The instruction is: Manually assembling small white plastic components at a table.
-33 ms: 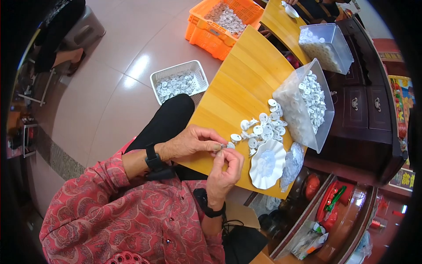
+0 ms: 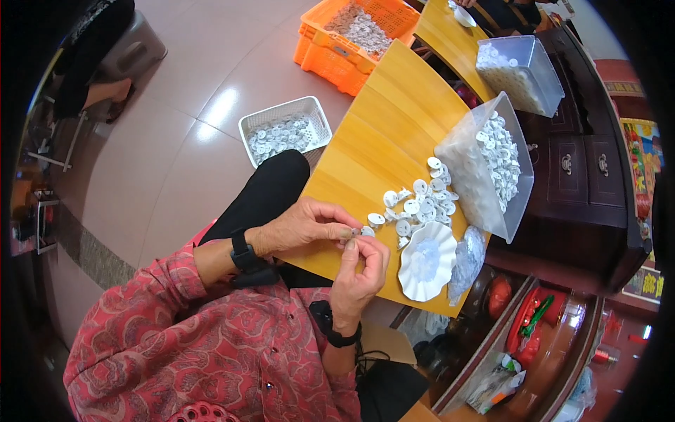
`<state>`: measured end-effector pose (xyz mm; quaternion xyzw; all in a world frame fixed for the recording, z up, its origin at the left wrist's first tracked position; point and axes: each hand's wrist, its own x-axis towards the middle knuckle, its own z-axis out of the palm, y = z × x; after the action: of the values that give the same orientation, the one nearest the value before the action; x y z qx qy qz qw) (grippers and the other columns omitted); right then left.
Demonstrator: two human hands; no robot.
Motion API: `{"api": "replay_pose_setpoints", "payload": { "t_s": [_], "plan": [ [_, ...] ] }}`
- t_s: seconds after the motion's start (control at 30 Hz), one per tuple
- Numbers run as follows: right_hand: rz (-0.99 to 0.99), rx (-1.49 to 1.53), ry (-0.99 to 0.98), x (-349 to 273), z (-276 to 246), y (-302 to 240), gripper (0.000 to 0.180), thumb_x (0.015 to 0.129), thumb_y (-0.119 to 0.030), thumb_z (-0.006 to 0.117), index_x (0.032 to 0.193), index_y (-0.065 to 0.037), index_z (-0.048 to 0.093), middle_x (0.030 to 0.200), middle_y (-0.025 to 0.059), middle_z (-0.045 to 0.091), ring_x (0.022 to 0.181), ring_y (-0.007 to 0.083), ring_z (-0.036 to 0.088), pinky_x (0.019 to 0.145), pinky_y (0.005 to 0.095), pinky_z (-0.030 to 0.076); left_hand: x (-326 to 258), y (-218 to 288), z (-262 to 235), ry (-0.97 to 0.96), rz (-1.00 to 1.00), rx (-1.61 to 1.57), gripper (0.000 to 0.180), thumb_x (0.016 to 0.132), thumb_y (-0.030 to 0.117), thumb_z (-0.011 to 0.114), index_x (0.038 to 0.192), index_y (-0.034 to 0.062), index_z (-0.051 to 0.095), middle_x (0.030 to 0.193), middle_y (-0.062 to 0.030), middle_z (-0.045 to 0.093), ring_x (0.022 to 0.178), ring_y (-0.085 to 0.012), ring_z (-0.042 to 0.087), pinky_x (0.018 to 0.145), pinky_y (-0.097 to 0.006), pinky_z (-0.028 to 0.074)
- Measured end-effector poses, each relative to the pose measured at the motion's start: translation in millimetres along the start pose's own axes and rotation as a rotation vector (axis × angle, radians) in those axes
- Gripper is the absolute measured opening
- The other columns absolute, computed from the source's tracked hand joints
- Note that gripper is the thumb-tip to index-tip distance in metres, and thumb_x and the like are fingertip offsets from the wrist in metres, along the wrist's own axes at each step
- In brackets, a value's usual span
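My left hand (image 2: 304,228) and my right hand (image 2: 360,273) meet over the near edge of the yellow wooden table (image 2: 373,126). Thumbs and fingers of both are pinched together around a small white round plastic piece (image 2: 367,231), mostly covered by the fingertips. Just beyond them lies a loose pile of white round plastic pieces (image 2: 426,204), each with a disc face and some with a stem. To the right of my hands stands a white scalloped dish (image 2: 408,287) holding small translucent bits. A clear plastic bag (image 2: 467,264) rests against its right side.
A clear bin (image 2: 517,211) of white pieces tilts at the table's right edge, with another clear bin (image 2: 548,98) behind. On the floor stand a white basket (image 2: 322,126) and an orange crate (image 2: 316,63), both holding pieces. Dark drawers (image 2: 567,186) line the right.
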<state>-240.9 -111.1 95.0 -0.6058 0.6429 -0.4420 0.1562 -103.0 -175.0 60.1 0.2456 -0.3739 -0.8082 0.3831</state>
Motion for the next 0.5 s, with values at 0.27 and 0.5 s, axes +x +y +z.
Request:
{"api": "replay_pose_setpoints", "payload": {
  "t_s": [0.27,0.5],
  "plan": [
    [0.321,0.099,0.253,0,-61,38,0.011,0.095,-0.007,0.06,0.1,0.003,0.064,0.093,0.0061,0.065,0.076,0.0114,0.063,0.07,0.0246,0.052,18,25,-64,0.532,0.121,-0.097,0.027,0.094,0.022,0.065,0.111,0.001,0.066,0.095,-0.0057,0.067,0.08,-0.011,0.064,0.067,-0.025,0.056],
    [0.392,-0.176,0.1,-21,-83,49,0.011,0.09,-0.005,0.064,0.097,0.004,0.065,0.088,0.0074,0.064,0.072,0.0137,0.063,0.067,0.0276,0.051,42,24,-153,0.775,0.144,-0.06,0.037,0.092,0.026,0.068,0.112,-0.0058,0.063,0.092,-0.0076,0.065,0.078,-0.015,0.065,0.071,-0.028,0.058]
  ]
}}
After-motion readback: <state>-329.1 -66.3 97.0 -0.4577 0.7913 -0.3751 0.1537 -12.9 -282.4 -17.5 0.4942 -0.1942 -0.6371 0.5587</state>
